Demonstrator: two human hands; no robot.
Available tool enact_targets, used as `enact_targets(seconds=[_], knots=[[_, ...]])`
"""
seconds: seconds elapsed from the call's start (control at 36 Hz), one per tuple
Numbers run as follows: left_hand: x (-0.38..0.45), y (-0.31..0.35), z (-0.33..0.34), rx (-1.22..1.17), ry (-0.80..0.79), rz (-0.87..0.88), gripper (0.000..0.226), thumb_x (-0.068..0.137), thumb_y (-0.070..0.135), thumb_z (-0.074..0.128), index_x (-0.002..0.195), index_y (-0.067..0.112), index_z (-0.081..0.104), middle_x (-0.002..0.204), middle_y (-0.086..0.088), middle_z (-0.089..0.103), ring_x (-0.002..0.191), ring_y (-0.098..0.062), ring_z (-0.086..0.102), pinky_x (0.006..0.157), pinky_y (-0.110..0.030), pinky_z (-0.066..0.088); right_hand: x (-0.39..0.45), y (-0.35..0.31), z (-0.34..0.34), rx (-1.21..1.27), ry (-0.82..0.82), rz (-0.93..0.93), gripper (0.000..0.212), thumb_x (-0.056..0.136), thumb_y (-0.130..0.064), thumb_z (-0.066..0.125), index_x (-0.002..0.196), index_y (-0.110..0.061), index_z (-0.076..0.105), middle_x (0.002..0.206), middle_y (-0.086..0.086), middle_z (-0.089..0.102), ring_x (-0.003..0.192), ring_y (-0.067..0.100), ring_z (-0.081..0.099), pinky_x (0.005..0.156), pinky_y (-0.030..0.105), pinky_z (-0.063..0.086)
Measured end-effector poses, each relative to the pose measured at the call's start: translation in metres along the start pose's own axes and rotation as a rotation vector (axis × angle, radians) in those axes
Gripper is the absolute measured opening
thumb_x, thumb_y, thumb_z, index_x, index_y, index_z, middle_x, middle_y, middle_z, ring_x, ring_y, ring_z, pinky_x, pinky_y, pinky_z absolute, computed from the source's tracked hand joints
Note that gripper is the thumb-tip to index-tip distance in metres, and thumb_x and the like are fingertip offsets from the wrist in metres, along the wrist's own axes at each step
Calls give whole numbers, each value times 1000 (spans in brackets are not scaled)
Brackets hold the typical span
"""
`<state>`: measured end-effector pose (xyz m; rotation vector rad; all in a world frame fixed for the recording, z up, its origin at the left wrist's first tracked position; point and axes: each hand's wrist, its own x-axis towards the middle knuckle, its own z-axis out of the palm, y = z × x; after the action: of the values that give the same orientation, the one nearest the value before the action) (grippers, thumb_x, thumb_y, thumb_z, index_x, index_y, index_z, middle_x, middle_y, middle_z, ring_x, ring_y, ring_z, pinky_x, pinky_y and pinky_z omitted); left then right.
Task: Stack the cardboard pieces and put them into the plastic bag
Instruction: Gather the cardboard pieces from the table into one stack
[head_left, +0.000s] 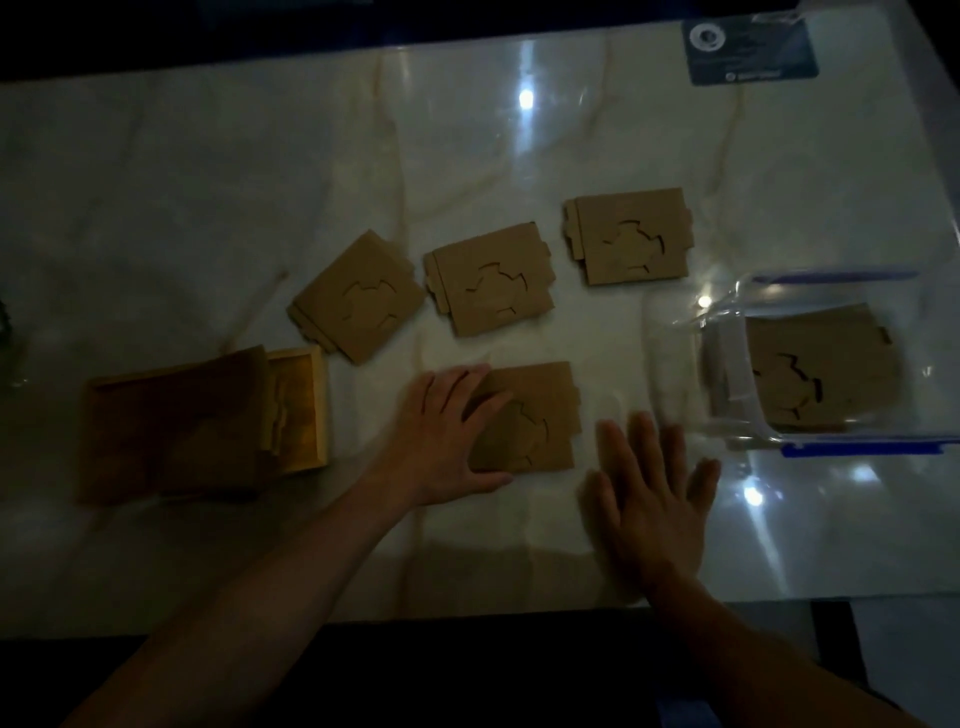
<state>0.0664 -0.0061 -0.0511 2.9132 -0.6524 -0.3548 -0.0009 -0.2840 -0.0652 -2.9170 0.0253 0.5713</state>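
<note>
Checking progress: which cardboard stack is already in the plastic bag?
The cardboard stack at far right, seen through the clear plastic bag with the blue strip. The other four lie bare on the table, one under the left hand.

Your view dim and underexposed, ceiling-light glare spots on the glossy marble table, right hand motion-blurred, wide-angle bowing at edges.
</note>
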Motion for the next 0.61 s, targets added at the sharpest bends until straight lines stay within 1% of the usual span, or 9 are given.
enact_targets(seconds=[0.06, 0.11, 0.19, 0.28, 0.33, 0.39, 0.5, 0.61], knots=[[-1, -2, 0, -13, 15, 3, 96, 70, 88, 36, 149, 36, 19, 160, -6, 13, 146, -31, 13, 117, -55, 13, -1, 1, 1, -13, 4, 0, 64, 96, -63, 17, 154, -43, -2, 164, -7, -15, 151, 22, -14, 114, 57, -9], [1, -6, -3, -50, 64, 7, 91, 74, 86, 34, 148, 35, 22, 159, -5, 15, 146, -30, 13, 118, -55, 11, -1, 1, 1, -15, 13, 0, 64, 96, -62, 18, 154, -44, -2, 164, -8, -15, 151, 22, -14, 114, 60, -6], [14, -17, -13, -93, 171, -16, 81, 78, 78, 40, 142, 29, 33, 149, -10, 32, 140, -33, 25, 117, -55, 14, -2, -1, 0, -9, 25, 6, 65, 96, -60, 21, 153, -44, -4, 163, -8, -18, 151, 23, -14, 116, 64, -1], [39, -31, -28, -76, 221, -101, 81, 78, 77, 39, 137, 21, 38, 140, -16, 43, 131, -35, 32, 112, -54, 18, -2, -3, -2, -7, 20, 11, 65, 96, -60, 21, 152, -45, -9, 162, -10, -23, 150, 22, -18, 116, 64, -2], [59, -42, -40, -70, 219, -137, 80, 76, 76, 42, 131, 19, 41, 140, -15, 44, 129, -36, 36, 110, -55, 24, -2, -3, -4, 1, 14, 15, 65, 96, -59, 20, 151, -46, -12, 160, -11, -26, 149, 21, -20, 117, 63, -4], [79, -53, -49, -97, 199, -151, 77, 73, 75, 45, 129, 21, 40, 144, -13, 40, 132, -35, 33, 111, -54, 23, -2, -4, -4, 2, 9, 16, 65, 96, -59, 19, 151, -46, -13, 160, -11, -27, 149, 21, -21, 117, 63, -4], [113, -68, -58, -125, 85, -203, 96, 69, 79, 45, 145, 23, 28, 154, -9, 28, 141, -31, 24, 116, -55, 17, -1, -4, -5, 7, 14, 30, 65, 95, -59, 19, 151, -47, -12, 160, -12, -25, 149, 20, -19, 117, 63, -3], [135, -77, -62, -156, 5, -288, 102, 70, 78, 52, 149, 20, 24, 156, -6, 24, 143, -28, 21, 116, -54, 13, -1, -2, -4, 0, 15, 26, 66, 95, -59, 21, 152, -46, -11, 161, -11, -23, 149, 20, -20, 117, 62, -3]])
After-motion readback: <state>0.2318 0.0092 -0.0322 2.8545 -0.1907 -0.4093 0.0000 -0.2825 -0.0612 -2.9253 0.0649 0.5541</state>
